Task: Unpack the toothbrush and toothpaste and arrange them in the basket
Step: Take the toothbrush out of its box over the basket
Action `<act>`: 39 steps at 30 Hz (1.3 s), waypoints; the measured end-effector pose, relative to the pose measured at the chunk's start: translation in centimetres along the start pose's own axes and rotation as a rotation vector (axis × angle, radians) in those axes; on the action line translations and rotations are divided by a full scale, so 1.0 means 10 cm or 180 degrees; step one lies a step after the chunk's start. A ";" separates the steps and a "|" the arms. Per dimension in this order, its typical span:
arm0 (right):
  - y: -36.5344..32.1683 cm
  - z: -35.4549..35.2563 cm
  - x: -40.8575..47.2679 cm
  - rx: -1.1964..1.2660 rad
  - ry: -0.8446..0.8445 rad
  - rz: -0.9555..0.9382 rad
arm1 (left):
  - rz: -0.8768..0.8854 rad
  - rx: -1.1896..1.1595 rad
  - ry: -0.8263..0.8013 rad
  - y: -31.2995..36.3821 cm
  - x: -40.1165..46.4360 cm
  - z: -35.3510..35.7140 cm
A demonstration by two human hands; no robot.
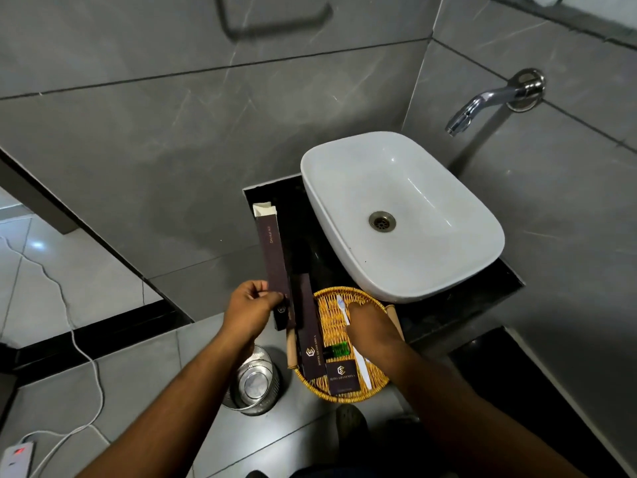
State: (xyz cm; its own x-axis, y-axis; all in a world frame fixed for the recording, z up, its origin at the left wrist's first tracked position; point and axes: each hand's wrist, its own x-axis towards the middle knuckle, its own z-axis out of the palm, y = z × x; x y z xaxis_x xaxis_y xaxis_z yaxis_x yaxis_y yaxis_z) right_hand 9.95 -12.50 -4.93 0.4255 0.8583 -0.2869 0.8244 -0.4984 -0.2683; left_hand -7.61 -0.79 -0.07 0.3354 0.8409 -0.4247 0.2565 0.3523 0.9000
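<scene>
My left hand (pixel 251 307) grips the lower end of a long dark dental kit box (pixel 272 257), held upright with its top flap open. A round wicker basket (pixel 331 305) sits on the black counter in front of the sink. My right hand (pixel 370 324) rests over the basket and holds a white toothbrush (pixel 344 313) that lies slanted across the weave. The basket also holds a second long dark box (pixel 308 336), a small square dark box (pixel 342 376) and a small green bottle (pixel 339 350). No toothpaste tube shows.
A white basin (pixel 403 215) stands on the black counter (pixel 458 305) behind the basket, with a chrome wall tap (pixel 489 100) above it. A steel bin (pixel 253 382) stands on the floor below my left arm. A white cable (pixel 86 367) and a power strip (pixel 17 458) lie at the lower left.
</scene>
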 end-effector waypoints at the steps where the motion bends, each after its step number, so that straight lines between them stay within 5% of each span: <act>1: 0.00 0.00 -0.01 -0.0051 0.0065 -0.0012 | 0.0020 0.0039 0.0052 -0.04 0.06 -0.04; 15: -0.02 0.30 -0.06 0.0143 0.0287 0.0133 | -0.0583 0.1789 0.0871 -1.59 0.83 -0.79; 29: -0.03 0.35 0.00 -0.0385 0.0679 -0.0113 | -0.1104 0.1779 0.1100 -3.34 1.68 -1.01; 33: 0.13 0.43 0.02 -0.0254 0.0638 -0.0141 | -0.1342 0.1430 0.1197 -3.36 1.64 -1.01; 39: -0.02 0.20 -0.13 -0.0294 0.0395 0.0087 | -0.0764 0.1030 0.1338 -2.47 1.12 -0.80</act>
State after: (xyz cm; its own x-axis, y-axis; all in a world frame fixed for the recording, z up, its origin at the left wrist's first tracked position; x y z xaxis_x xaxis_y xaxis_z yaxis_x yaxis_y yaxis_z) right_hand 8.49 -13.74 -6.38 0.4865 0.8559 -0.1756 0.8402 -0.5134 -0.1746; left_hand -17.40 3.21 -26.28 -0.1379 0.8672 -0.4784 0.5672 0.4652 0.6797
